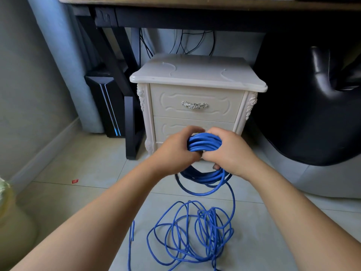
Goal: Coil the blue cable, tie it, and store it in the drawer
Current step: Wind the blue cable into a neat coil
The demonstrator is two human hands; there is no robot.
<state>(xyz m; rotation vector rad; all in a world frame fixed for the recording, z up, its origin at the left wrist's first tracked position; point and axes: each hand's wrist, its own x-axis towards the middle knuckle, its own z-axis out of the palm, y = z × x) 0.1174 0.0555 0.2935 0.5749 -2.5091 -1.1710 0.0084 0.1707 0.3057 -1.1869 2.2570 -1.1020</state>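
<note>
cable: coil held up before the nightstand, loose loops on near floor | left hand: grips coil's left side | right hand: grips its right side | drawer: closed, far centre | PC tower: far left

Soft, even daylight with a cool bluish cast: floor tiles and nightstand top are bright, the space under the desk falls near black, and there is a small sheen on the black chair. Wide-angle bowing at the edges; slight smear along the nightstand's rear edge, and the pale object at lower left is blurred. Blue cable is sharp and saturated, with a thin dark shadow on the tiles.
</note>
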